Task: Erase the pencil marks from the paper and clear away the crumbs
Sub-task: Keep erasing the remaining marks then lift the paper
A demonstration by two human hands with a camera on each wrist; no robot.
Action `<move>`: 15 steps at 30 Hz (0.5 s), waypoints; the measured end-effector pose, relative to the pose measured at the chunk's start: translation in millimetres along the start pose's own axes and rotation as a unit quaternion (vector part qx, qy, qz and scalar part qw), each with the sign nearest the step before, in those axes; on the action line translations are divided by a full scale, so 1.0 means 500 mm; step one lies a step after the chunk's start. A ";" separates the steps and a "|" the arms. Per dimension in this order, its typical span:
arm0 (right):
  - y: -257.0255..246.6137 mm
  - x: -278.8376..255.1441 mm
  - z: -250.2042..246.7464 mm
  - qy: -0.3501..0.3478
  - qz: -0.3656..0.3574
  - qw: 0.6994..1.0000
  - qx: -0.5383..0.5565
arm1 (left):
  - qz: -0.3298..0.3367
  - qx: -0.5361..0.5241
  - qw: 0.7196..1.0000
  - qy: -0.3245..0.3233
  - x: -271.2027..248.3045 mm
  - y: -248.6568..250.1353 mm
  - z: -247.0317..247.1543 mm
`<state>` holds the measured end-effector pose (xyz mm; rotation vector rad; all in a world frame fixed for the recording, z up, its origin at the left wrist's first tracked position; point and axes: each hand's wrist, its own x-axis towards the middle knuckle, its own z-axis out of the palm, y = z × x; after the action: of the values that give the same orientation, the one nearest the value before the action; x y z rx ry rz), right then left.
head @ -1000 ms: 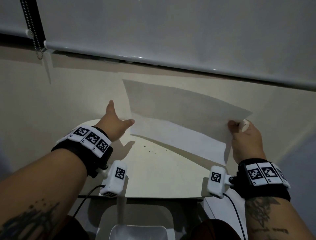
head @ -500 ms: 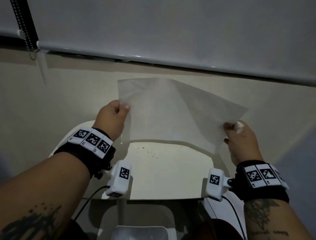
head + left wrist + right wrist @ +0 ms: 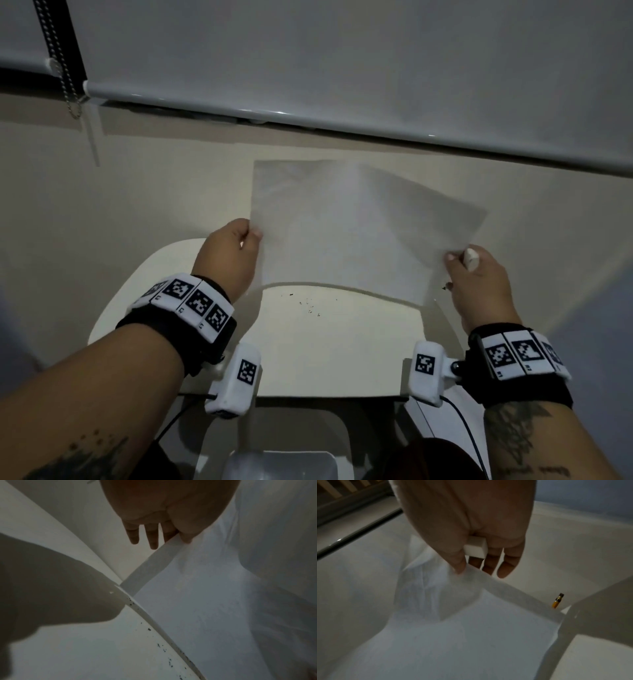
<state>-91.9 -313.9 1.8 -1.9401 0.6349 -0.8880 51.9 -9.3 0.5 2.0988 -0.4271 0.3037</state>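
A white sheet of paper (image 3: 359,233) is held up, steeply tilted, above the far edge of a small white table (image 3: 335,359). My left hand (image 3: 236,253) pinches its left edge (image 3: 176,539). My right hand (image 3: 476,281) pinches the right edge (image 3: 462,570) and also holds a white eraser (image 3: 471,258) (image 3: 476,548) in the palm. Dark eraser crumbs (image 3: 310,305) lie scattered on the table just below the sheet's lower edge, and show along that edge (image 3: 164,647) in the left wrist view.
A short yellow pencil stub (image 3: 557,601) lies on the pale surface beyond the table's right side. A roller blind (image 3: 342,68) with a bead chain (image 3: 65,68) hangs behind. A white chair seat (image 3: 274,462) sits below the table's near edge.
My left hand went from open beside the sheet to pinching its left edge. Both hands have raised the paper off the table and tipped it up steeply, uncovering crumbs.
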 end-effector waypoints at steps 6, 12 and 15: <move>-0.013 0.001 0.012 -0.026 0.005 0.998 -0.057 | -0.028 0.020 0.999 -0.010 -0.001 -0.020 0.001; -0.019 0.004 0.011 0.023 -0.015 0.999 -0.025 | -0.023 0.004 0.999 0.037 -0.001 -0.026 -0.005; -0.021 0.006 0.015 -0.032 -0.006 0.997 -0.068 | -0.036 0.027 0.999 -0.016 0.001 -0.033 -0.004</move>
<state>-83.4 -307.1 9.1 -2.0867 0.6609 -0.8031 59.2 0.5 -10.5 2.1687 -0.3648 0.2426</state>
